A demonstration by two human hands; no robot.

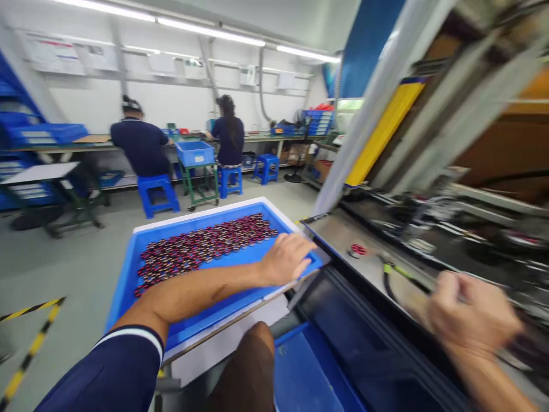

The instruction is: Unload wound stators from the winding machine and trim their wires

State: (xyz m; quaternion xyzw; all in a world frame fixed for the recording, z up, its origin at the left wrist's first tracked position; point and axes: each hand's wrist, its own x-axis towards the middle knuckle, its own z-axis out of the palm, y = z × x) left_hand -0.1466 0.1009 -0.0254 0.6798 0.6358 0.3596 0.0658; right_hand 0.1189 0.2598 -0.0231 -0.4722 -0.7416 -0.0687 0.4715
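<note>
My left hand point(286, 259) is over the right end of a blue tray point(253, 273), its fingers bent and close together near the rim. Whatever those fingers hold, if anything, is hidden. Many small round red-and-black parts point(206, 246) lie in rows across the tray's far side. On the right, my right hand point(474, 315) is curled into a fist above the machine's metal ledge, slightly blurred, and its contents cannot be seen. Close to that fist lie pliers point(401, 274) with green-and-black handles. One red round part point(357, 249) rests farther back on the ledge.
Machinery point(480, 223) with a yellow guard bar point(386, 131) stands on the right. Below the ledge is a blue bin point(304, 366). Two people in dark shirts sit on blue stools point(158, 194) at a far bench. A green trolley point(199, 182) carries a blue crate point(195, 153).
</note>
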